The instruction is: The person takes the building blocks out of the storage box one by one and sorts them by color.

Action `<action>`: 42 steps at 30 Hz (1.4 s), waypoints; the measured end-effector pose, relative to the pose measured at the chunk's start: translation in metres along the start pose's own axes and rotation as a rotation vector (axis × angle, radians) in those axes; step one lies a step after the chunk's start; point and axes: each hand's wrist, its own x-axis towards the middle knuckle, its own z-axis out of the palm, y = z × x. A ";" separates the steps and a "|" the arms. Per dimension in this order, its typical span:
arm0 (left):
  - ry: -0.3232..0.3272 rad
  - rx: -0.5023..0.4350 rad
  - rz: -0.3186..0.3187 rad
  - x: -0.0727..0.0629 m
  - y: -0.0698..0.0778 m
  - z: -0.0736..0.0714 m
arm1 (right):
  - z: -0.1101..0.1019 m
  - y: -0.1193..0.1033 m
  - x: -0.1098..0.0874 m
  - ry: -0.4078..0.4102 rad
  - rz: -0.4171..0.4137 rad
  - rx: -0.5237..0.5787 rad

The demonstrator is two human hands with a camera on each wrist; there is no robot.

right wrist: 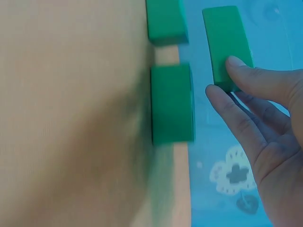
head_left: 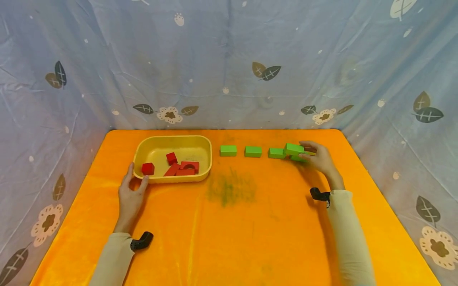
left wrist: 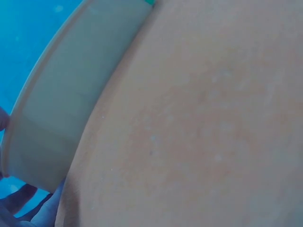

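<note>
My right hand [head_left: 320,159] pinches a green rectangular block [head_left: 294,149] by one end. In the right wrist view the thumb lies on the face of this block [right wrist: 226,40], and it is raised over the row. Below it, partly hidden, sits another green block [right wrist: 171,104] on the table. At the left, my left hand [head_left: 131,196] grips the near-left corner of a yellow plastic tub [head_left: 173,179], thumb at the front rim and fingers along the left side. The left wrist view shows the tub's outer wall [left wrist: 71,94] with fingertips around its end.
Three more green blocks, the left [head_left: 228,151], the middle [head_left: 253,151] and the right [head_left: 276,153], line up along the back of the orange table [head_left: 229,238]. Several red blocks lie in the tub, including a cube [head_left: 148,169]. A patterned curtain [head_left: 229,79] borders the table.
</note>
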 end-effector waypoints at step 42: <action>0.013 -0.002 0.037 0.003 -0.004 -0.001 | -0.054 0.071 -0.037 -0.052 0.122 -0.137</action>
